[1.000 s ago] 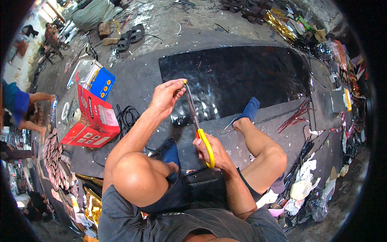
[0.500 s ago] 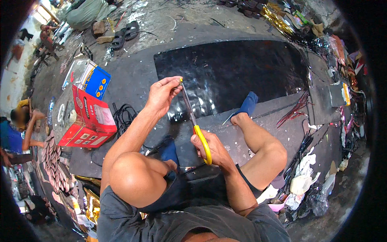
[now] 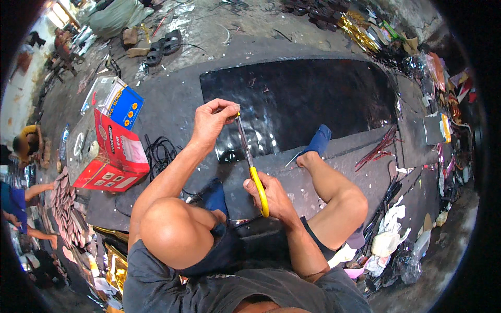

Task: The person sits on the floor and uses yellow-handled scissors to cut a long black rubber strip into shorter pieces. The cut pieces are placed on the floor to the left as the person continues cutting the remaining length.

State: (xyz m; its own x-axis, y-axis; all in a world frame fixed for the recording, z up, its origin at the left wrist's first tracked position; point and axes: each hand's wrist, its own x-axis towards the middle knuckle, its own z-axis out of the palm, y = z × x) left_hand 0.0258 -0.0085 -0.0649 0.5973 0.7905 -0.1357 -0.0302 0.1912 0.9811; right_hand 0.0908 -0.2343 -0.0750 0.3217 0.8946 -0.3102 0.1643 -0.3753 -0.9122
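My right hand [image 3: 275, 197] is wrapped round the yellow handles of a pair of long scissors [image 3: 259, 189], whose blades point up and away, seemingly closed together. At the blade tips my left hand [image 3: 210, 128] pinches with thumb and forefinger. A tiny yellow bit shows there, too small to make out. Beyond and below the blades, a wide shiny black sheet [image 3: 313, 99] lies flat on the grey floor mat. My feet, in dark blue socks, rest by its near edge, the right foot [image 3: 315, 143] touching it or just over it.
A red box [image 3: 117, 151] and a blue-and-white box [image 3: 125, 107] stand at left beside a black cord coil [image 3: 162, 156]. Thin dark red strips [image 3: 378, 148] lie at right. Pink sole-shaped pieces [image 3: 65, 206] pile up left, near another person [image 3: 15, 206]. Sandals [image 3: 164, 47] lie far off.
Both hands and the scissors have shifted only slightly; the blade tips sit a little lower and to the right. At far left, the other person's arms have moved.
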